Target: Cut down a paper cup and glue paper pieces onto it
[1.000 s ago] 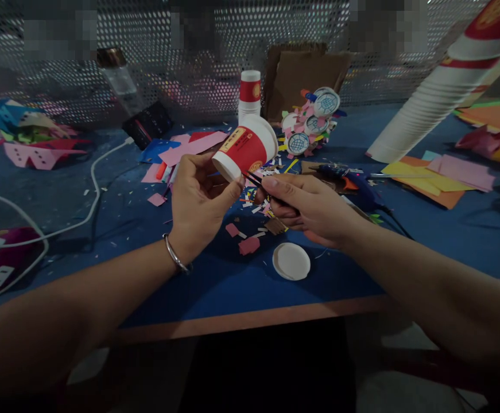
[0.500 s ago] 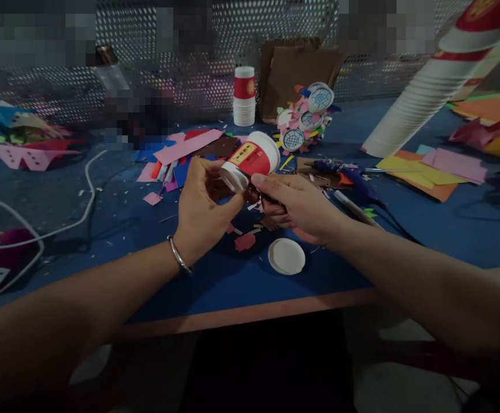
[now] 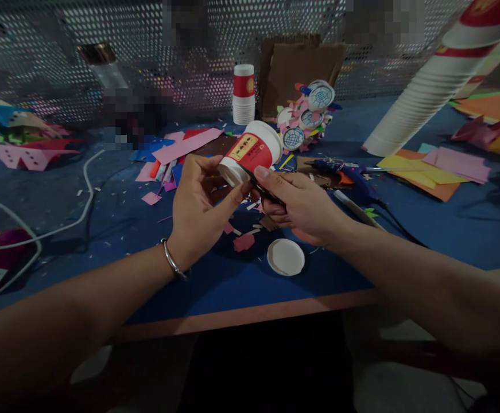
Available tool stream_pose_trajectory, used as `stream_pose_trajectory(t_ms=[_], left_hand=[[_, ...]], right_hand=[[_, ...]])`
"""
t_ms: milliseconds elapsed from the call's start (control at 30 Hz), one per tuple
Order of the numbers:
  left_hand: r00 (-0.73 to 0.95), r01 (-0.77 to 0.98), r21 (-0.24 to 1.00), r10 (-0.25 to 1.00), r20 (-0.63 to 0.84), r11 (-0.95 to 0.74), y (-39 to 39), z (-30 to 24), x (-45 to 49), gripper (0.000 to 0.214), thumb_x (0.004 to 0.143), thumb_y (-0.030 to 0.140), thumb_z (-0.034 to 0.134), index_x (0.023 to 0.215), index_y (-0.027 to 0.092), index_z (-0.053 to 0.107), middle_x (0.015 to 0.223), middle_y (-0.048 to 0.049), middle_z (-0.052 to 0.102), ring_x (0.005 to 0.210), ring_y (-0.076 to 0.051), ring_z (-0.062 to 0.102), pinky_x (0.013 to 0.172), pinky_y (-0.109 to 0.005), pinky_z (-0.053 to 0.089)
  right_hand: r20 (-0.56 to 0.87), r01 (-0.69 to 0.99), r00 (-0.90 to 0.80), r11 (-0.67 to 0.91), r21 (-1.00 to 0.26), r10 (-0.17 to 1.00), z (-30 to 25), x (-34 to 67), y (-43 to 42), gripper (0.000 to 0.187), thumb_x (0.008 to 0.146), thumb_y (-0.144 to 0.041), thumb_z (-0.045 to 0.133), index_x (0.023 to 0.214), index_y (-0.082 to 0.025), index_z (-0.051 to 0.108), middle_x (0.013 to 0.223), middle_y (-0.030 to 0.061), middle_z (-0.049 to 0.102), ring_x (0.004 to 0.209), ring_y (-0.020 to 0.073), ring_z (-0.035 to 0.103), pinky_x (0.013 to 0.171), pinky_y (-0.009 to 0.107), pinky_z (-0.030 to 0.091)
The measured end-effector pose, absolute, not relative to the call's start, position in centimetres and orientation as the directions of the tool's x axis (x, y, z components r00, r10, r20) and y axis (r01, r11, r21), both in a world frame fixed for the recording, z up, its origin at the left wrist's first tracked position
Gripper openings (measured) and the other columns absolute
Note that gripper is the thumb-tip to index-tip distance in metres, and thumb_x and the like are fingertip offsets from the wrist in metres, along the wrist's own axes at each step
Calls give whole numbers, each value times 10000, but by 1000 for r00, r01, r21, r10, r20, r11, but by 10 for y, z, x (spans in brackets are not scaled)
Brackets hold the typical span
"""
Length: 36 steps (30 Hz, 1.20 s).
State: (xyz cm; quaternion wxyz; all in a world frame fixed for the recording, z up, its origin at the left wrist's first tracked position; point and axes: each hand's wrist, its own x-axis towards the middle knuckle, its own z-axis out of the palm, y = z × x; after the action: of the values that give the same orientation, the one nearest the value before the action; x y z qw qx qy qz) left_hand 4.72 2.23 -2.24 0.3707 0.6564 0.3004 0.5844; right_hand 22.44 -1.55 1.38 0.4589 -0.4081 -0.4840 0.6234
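A red and white paper cup [image 3: 258, 150] is tilted in front of me, its wide rim pointing up and away. The fingers and thumb of my left hand [image 3: 200, 206] close around its lower end. My right hand [image 3: 295, 198] grips dark scissors [image 3: 254, 176], whose handles are mostly hidden in the fingers; the blades lie against the cup's side near its lower end. Below my hands, a round white paper disc with a raised edge [image 3: 286, 257] lies on the blue table [image 3: 228, 292].
A cup stack [image 3: 244, 94] stands at the back beside cardboard [image 3: 301, 69] and a decorated cup-and-paper piece [image 3: 305, 117]. A long cup stack [image 3: 426, 92] leans at right, near a blue glue gun [image 3: 357, 180]. Paper scraps [image 3: 244, 242] litter the middle; a white cable [image 3: 88, 201] runs left.
The cup has risen slightly and turned a little in my left hand, which has shifted slightly left. The scissors show more clearly against its side; my right hand has barely moved.
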Motion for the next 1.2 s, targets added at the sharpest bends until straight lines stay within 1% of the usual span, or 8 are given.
stream_pose_trajectory(t_ms=[167,267,400,500,700,867,1033,1200], left_hand=[[127,18,830,825,551,-558,22,-25,47,557,794,542,973,1070,252,585,1061,-36,755,880,-195,766,738,-334,640],[105,59,823,823,558,-565,24,-24,47,545,781,524,982,1066,253,605,1031,-26,758,820,-175,745,693,-313,618],[120,108,820,826,550,-562,29,-20,45,554,770,580,969,1025,246,610,965,-25,753,787,-180,732,672,-318,602],[152,131,818,826,542,-561,31,-17,43,530,777,584,963,992,245,616,929,-20,751,773,-179,722,640,-305,577],[152,151,806,819,553,-572,27,-14,43,501,760,519,996,979,247,637,919,-3,750,750,-162,708,619,-281,557],[164,164,785,801,576,-598,25,-14,43,459,788,521,975,932,250,633,870,6,729,735,-159,684,592,-275,543],[166,121,809,815,555,-575,23,-15,45,483,792,540,970,932,249,611,916,-6,747,770,-161,690,621,-273,559],[166,64,827,823,544,-559,22,-18,47,506,782,558,976,943,247,609,903,3,724,728,-141,674,616,-267,558]], right_hand=[[-98,-183,-235,-144,-973,967,13,224,-16,611,846,-728,860,731,-188,600,518,-99,347,450,38,208,394,188,143],[-100,-203,-218,-145,-968,971,13,224,-17,619,815,-735,883,732,-188,604,520,-102,339,454,36,203,393,184,141],[-111,-213,-204,-155,-965,973,14,224,-16,604,851,-721,864,738,-186,608,542,-96,339,463,39,206,393,189,153],[-129,-214,-202,-172,-961,971,14,225,-16,595,874,-712,849,743,-190,598,542,-98,332,465,43,212,393,190,157],[-107,-213,-209,-152,-965,972,13,227,-16,597,839,-720,878,740,-206,592,549,-94,343,464,49,229,404,220,165],[-94,-223,-202,-139,-965,975,12,227,-17,602,787,-705,924,725,-209,589,554,-90,353,474,51,240,414,242,152],[-75,-220,-195,-119,-968,978,11,225,-18,640,733,-742,940,712,-211,583,562,-92,345,477,50,231,420,250,153],[-64,-198,-184,-101,-975,981,13,224,-18,635,745,-743,931,702,-211,587,563,-87,343,475,52,229,421,248,156]])
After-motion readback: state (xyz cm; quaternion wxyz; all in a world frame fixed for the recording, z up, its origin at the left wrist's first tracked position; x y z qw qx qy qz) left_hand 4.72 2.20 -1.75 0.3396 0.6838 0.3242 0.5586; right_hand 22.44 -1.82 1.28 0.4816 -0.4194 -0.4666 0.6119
